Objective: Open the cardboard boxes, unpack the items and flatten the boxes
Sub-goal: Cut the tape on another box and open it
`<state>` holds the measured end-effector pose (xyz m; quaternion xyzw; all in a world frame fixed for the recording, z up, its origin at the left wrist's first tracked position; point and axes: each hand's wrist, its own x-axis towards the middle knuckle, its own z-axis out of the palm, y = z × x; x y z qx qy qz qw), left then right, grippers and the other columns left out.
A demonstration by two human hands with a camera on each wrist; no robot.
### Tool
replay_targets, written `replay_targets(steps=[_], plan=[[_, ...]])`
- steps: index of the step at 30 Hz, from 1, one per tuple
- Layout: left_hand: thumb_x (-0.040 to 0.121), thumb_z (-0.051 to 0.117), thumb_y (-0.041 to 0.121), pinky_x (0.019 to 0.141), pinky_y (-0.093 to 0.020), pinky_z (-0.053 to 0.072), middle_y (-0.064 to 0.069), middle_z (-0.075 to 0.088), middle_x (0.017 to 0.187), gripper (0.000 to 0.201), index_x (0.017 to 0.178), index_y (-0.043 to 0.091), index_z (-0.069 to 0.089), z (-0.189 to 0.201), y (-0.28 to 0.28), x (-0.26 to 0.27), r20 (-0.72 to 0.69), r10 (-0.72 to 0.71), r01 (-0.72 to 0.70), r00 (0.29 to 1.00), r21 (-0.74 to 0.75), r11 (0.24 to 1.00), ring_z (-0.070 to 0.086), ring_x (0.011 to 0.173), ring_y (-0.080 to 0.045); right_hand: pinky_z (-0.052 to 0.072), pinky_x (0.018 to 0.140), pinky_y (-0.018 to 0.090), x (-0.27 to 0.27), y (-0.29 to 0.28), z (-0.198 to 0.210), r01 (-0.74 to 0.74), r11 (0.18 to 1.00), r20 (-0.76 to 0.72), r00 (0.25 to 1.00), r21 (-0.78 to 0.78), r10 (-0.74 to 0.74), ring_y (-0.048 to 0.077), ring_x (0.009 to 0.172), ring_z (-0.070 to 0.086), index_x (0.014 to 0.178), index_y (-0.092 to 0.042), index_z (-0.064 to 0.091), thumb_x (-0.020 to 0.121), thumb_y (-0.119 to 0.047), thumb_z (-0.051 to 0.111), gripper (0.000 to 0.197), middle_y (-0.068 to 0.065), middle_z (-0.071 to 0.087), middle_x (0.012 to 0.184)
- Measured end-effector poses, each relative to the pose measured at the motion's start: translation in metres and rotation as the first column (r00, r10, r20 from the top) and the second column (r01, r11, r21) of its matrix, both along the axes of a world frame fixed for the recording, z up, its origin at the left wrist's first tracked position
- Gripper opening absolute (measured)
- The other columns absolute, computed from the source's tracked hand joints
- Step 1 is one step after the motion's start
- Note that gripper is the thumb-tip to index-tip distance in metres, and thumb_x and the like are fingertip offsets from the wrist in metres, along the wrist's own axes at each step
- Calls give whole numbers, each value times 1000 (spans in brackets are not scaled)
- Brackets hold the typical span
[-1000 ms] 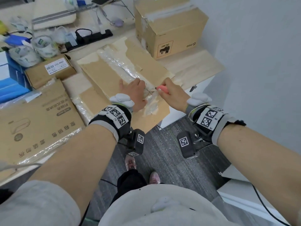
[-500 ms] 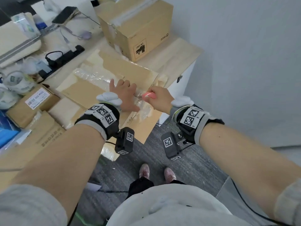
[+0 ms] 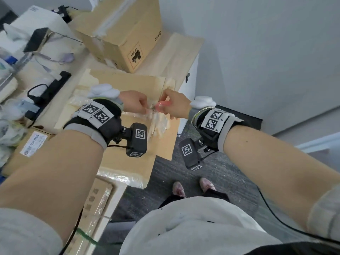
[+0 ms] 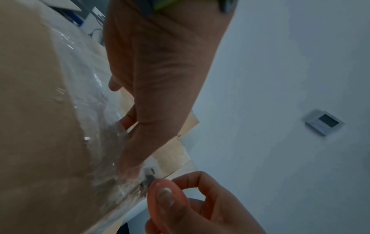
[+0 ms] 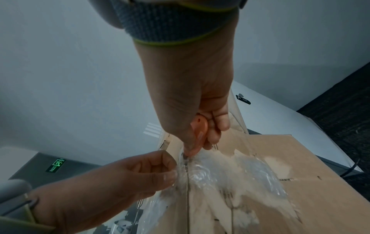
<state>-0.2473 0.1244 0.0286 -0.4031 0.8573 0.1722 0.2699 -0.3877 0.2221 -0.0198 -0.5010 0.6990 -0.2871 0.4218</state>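
Note:
A flattened cardboard box lies on the table and overhangs its front edge. Crumpled clear tape runs along its seam. My right hand grips a small pink cutter, with its tip down at the tape. My left hand sits right beside it, thumb and forefinger pinching the tape. In the right wrist view the cutter meets the tape next to the pinching left hand. The left wrist view has the cutter under my right thumb.
A sealed brown box stands at the back of the table. A small labelled box and a black power strip lie to the left, another flat printed box at the near left. A wall stands close on the right, grey carpet and my feet below.
My left hand went from lying flat on the cardboard to pinching the tape. Both hands stayed together at the seam while my head turned and the view swung right.

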Motion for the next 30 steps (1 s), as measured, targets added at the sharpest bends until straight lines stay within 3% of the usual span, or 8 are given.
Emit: replay_targets(steps=[4, 8, 12, 19, 23, 30], plan=[[88, 64, 41, 78, -29, 38, 4, 58, 95, 24, 97, 20, 58, 0, 2, -4, -19, -21, 21, 1000, 36, 999, 53, 89, -17, 37, 36, 18, 1, 6, 0, 44, 999, 33, 998, 3, -44, 13, 45, 53, 91, -17, 47, 86, -19, 55, 9, 4, 62, 77], [87, 64, 45, 82, -29, 37, 5, 60, 97, 26, 99, 22, 63, 1, 2, -1, -89, 0, 7, 996, 75, 997, 54, 93, -16, 36, 37, 16, 5, 14, -2, 85, 996, 72, 994, -2, -84, 15, 49, 49, 96, -12, 44, 90, -20, 56, 16, 1, 60, 75], [90, 63, 36, 87, -30, 36, 3, 57, 106, 18, 100, 22, 61, 1, 4, -5, -95, 12, -5, 995, 72, 997, 51, 101, -18, 37, 49, 21, 11, 26, -9, 114, 993, 104, 988, 6, -114, 12, 55, 45, 103, -13, 40, 96, -27, 50, 19, -4, 58, 77], [89, 64, 29, 92, -34, 38, 2, 56, 113, 11, 97, 22, 61, -6, 5, -5, -123, 58, -50, 991, 63, 997, 49, 105, -20, 37, 57, 23, 12, 28, -8, 92, 996, 90, 992, 1, -91, 9, 61, 47, 101, -12, 40, 96, -28, 51, 20, -5, 59, 76], [88, 63, 27, 91, -33, 37, 2, 56, 111, 6, 92, 24, 60, -7, 7, -5, -139, 79, -70, 987, 69, 995, 49, 102, -19, 36, 54, 23, 13, 26, -8, 72, 997, 41, 997, 9, -72, 12, 64, 48, 101, -11, 40, 96, -26, 49, 18, 0, 61, 83], [89, 62, 22, 90, -32, 37, 1, 57, 115, 5, 94, 21, 60, -5, 8, -7, -147, 110, -96, 983, 97, 991, 49, 103, -20, 36, 49, 20, 12, 23, -6, 43, 997, 132, 990, 62, -51, 10, 56, 44, 102, -9, 41, 96, -24, 51, 19, -2, 59, 76]])
